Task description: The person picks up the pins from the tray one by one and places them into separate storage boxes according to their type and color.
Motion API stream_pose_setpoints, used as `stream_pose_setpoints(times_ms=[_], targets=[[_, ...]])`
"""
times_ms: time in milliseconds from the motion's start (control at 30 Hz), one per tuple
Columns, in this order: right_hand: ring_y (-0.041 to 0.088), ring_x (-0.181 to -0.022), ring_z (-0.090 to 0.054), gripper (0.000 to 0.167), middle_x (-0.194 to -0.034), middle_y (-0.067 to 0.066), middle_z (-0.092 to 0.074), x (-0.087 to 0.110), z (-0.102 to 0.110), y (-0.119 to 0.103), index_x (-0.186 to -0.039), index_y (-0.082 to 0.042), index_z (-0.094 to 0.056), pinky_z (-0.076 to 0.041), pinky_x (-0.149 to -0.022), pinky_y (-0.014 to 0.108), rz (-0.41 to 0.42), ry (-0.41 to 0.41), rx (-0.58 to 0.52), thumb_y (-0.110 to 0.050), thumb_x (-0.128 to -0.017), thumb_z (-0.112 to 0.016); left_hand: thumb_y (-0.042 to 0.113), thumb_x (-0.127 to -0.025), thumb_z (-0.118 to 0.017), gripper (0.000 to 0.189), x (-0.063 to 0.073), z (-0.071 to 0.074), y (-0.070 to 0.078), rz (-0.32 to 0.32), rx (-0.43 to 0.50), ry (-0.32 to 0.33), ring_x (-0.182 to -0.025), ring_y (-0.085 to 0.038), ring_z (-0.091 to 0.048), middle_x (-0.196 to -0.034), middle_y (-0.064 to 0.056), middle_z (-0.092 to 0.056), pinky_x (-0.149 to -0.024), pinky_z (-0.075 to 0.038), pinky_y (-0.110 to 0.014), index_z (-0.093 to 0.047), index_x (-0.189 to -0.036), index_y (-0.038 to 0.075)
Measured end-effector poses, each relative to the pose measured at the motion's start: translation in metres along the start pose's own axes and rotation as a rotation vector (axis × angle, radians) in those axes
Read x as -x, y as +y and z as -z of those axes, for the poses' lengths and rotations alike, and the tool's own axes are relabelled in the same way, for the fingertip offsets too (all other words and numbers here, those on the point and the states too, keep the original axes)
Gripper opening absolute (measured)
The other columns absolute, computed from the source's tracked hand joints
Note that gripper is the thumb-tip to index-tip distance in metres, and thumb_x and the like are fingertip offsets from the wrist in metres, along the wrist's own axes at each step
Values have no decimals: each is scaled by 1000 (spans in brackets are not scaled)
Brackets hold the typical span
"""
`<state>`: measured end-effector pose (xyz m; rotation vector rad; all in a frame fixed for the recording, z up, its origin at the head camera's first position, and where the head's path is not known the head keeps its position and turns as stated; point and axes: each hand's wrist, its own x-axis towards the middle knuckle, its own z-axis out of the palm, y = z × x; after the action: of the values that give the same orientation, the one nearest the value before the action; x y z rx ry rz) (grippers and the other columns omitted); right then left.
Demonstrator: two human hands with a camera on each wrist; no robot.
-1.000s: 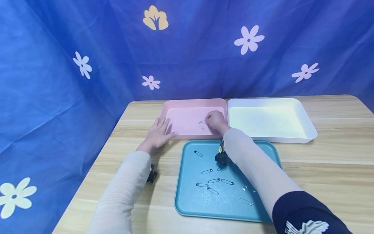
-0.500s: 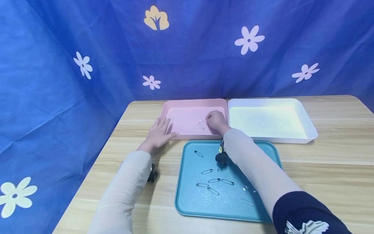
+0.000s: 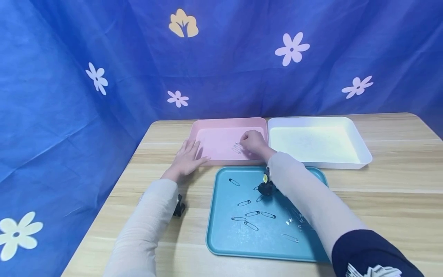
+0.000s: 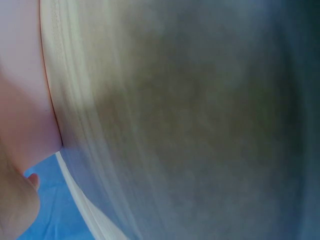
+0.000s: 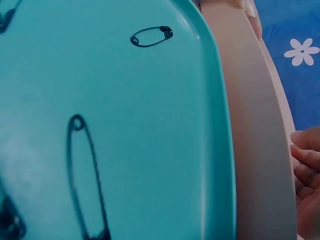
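In the head view, my right hand (image 3: pixel 254 141) reaches into the pink tray (image 3: pixel 228 162), thumb and fingertips pinched at a silver safety pin (image 3: pixel 237 144). More silver pins lie just beside it on the tray floor. The right wrist view shows this hand's curled fingers (image 5: pixel 307 160) behind the tray wall; the pin is hidden there. My left hand (image 3: pixel 187 159) rests spread on the pink tray's left front corner and grips nothing. Nearer me, a teal tray (image 3: pixel 221 242) carries several black safety pins (image 3: pixel 252 213) and some silver ones (image 3: pixel 290 238), partly covered by the right forearm.
A white tray (image 3: pixel 363 166) stands right of the pink one, side by side along the back of the wooden table (image 3: pixel 398 200). A blue flowered cloth (image 3: pixel 221 57) hangs behind and to the left. Black wrist cameras sit under both forearms.
My right hand has shifted slightly left over the pins, and its forearm has swung a little right, uncovering more pins on the teal tray. The left hand has stayed put.
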<state>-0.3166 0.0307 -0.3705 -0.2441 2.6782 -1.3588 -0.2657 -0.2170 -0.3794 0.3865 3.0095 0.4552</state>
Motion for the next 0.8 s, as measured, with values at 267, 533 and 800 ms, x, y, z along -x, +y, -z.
stream_pose_setpoints(times_ms=[267, 533, 800], targets=[[16, -68, -55, 12, -81, 8, -60, 10, 12, -2, -84, 0, -63, -46, -62, 22, 34, -14, -32, -11, -80, -57, 57, -84, -34, 79, -1, 3, 3, 42, -59, -27, -127, -35, 7, -143, -16, -3, -100, -1, -51, -8, -139, 8], [17, -76, -56, 14, -88, 7, -59, 23, 25, -4, -88, -4, -62, -46, -66, 26, -21, -35, -59, -15, -80, -58, 56, -84, -35, 79, 0, 4, 4, 40, -59, -24, -127, -34, 9, -142, -17, -2, -100, 0, -51, -8, -139, 6], [20, -79, -57, 14, -91, 8, -59, 36, 33, -1, -90, -4, -61, -48, -70, 30, -43, -45, -84, -15, -82, -58, 57, -84, -33, 79, 1, 4, 5, 34, -65, -20, -127, -35, 7, -142, -17, -2, -100, 2, -49, -10, -139, 6]])
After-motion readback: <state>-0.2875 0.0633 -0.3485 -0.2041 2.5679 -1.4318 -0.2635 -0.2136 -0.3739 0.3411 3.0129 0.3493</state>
